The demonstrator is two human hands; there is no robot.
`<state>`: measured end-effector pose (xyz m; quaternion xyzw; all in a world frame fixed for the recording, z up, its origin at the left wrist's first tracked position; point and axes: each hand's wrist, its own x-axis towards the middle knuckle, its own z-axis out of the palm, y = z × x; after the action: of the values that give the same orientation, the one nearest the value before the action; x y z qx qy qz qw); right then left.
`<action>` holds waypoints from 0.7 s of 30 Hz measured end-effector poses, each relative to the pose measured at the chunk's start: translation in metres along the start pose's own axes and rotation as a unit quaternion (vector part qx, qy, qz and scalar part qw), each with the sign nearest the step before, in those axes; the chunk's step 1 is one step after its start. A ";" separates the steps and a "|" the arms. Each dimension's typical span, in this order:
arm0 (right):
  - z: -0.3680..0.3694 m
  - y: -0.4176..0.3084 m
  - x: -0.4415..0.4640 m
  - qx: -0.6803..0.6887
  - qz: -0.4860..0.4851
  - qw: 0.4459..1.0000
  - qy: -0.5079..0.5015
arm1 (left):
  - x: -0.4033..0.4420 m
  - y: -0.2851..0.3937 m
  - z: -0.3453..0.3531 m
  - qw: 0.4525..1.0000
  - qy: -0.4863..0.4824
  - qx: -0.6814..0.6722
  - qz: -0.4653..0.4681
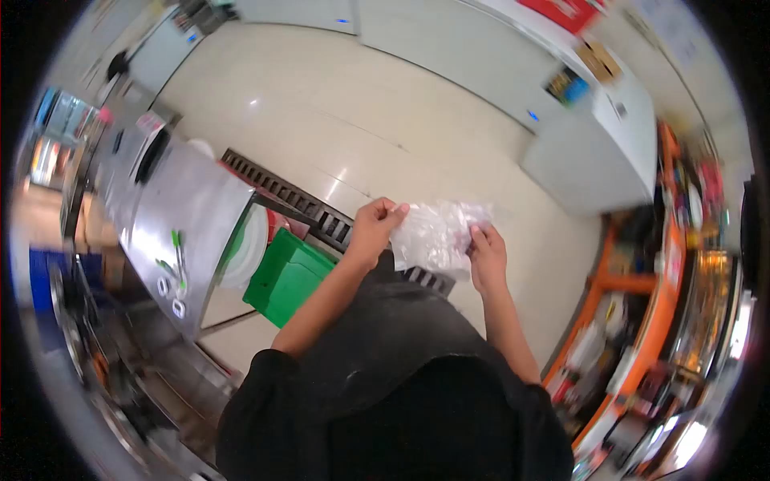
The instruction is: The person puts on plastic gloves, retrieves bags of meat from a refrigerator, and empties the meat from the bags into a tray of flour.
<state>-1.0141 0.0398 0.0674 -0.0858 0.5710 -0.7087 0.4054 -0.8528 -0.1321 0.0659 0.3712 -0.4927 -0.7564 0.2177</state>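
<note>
The left hand is pinching a clear plastic bag between thumb and forefinger at the bag's upper left corner. The right hand is gripping the bag's right edge, the thumb pressing from above and the other fingers partly hiding behind the plastic. The bag is hanging crumpled between the two hands, above the tiled floor and in front of the person's dark apron; whether anything is lying inside it, I cannot tell.

Beneath the left forearm, a green plastic bin is standing just beside a white round container. A slotted drain grate is running along the floor, passing under the hands.

To the left, a stainless steel table is stretching away. Some green-and-white utensils are lying near its closest corner, beside its right edge; they are too blurred to name more exactly. To the right, an orange shelving rack is holding mixed goods. Beyond it, a white counter is carrying a cardboard box near its back edge.
</note>
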 end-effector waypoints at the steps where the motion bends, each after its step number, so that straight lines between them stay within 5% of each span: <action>1: 0.007 0.000 0.027 -0.012 -0.005 1.000 -0.018 | 0.020 -0.003 -0.007 1.000 0.013 -0.026 -0.003; 4: 0.018 0.009 0.111 -0.123 -0.038 0.990 -0.049 | 0.077 0.010 -0.036 0.997 0.033 -0.043 -0.055; 8: 0.096 -0.014 0.203 -0.155 -0.063 0.986 -0.025 | 0.175 0.036 -0.078 0.995 -0.096 0.019 0.006; 9: 0.097 -0.009 0.240 -0.086 -0.017 0.994 -0.058 | 0.201 0.048 -0.083 0.996 -0.075 -0.039 -0.041; 13: 0.151 -0.042 0.345 -0.151 0.010 0.987 -0.060 | 0.291 0.111 -0.110 0.997 0.032 -0.059 0.045; 17: 0.206 -0.071 0.442 -0.232 -0.279 0.932 -0.017 | 0.364 0.172 -0.147 0.974 0.174 0.021 0.140; 21: 0.286 -0.104 0.522 -0.182 -0.419 0.886 -0.082 | 0.424 0.231 -0.177 0.922 0.297 0.107 0.226</action>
<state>-1.2395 -0.5208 0.0753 -0.4470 0.5653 -0.6869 0.0934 -0.9906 -0.6276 0.0862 0.4784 -0.5545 -0.4848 0.4782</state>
